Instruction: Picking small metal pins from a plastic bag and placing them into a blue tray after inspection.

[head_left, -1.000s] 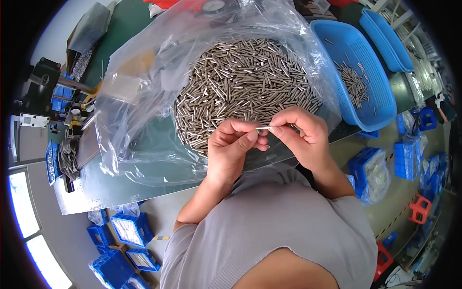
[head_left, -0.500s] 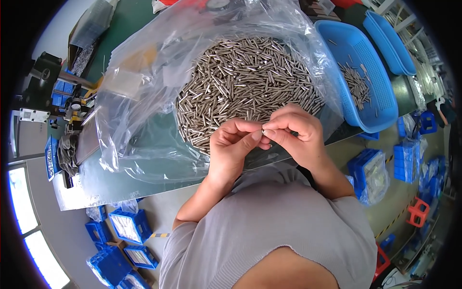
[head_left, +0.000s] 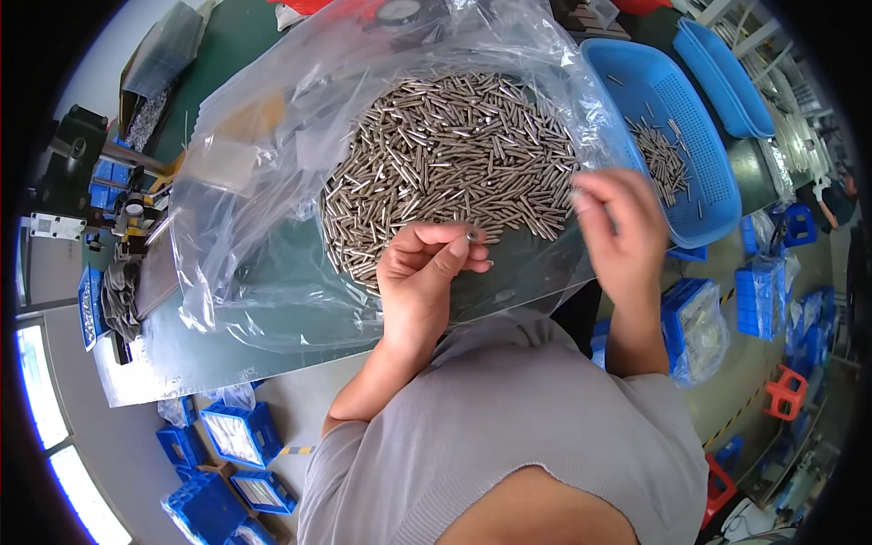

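Observation:
A large heap of slim metal pins (head_left: 454,154) lies on a clear plastic bag (head_left: 250,272) spread over the green table. In front of the heap's near edge, my left hand (head_left: 421,272) is closed in a pinch. A small grey metal piece (head_left: 471,236) shows its end between thumb and forefinger; the rest is hidden by the fingers. To the right, my right hand (head_left: 627,232) is raised between the heap and a blue basket (head_left: 695,109). Motion blurs its fingertips, so whether they hold anything cannot be made out. A smaller pile of pins (head_left: 663,163) lies in that basket.
A second blue basket (head_left: 725,82) stands farther right. At the table's left side is a dark machine fixture (head_left: 77,154). A round gauge (head_left: 397,11) lies at the back. Blue crates (head_left: 241,431) stand on the floor at left, and a red stool (head_left: 786,392) at right.
My hands were together at the fingertips; now they are apart. The right hand has moved to the right toward the blue basket, while the left has shifted slightly left, still pinching.

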Motion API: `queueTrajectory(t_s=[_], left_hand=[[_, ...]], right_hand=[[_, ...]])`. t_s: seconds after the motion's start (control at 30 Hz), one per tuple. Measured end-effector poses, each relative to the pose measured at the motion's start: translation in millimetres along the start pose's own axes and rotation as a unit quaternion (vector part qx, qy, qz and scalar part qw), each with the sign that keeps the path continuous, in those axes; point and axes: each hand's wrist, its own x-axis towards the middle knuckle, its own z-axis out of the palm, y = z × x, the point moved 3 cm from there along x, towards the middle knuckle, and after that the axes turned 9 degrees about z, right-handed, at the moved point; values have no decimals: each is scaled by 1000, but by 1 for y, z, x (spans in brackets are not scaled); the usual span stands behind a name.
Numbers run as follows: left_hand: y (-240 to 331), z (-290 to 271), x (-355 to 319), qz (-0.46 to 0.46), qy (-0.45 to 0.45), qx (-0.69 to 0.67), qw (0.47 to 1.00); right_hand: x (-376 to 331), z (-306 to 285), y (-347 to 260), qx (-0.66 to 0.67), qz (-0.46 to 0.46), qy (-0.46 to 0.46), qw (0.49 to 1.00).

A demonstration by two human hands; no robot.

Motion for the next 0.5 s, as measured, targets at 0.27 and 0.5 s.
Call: queueTrajectory(t_s=[0.27,0.5], left_hand=[[3,-2,0,-7,1,3,1000],[-2,1,-1,-43,-37,25,998]], right_hand=[[-9,47,9,-33,-53,-172,983],[-8,31,-1,200,33,-155,967]])
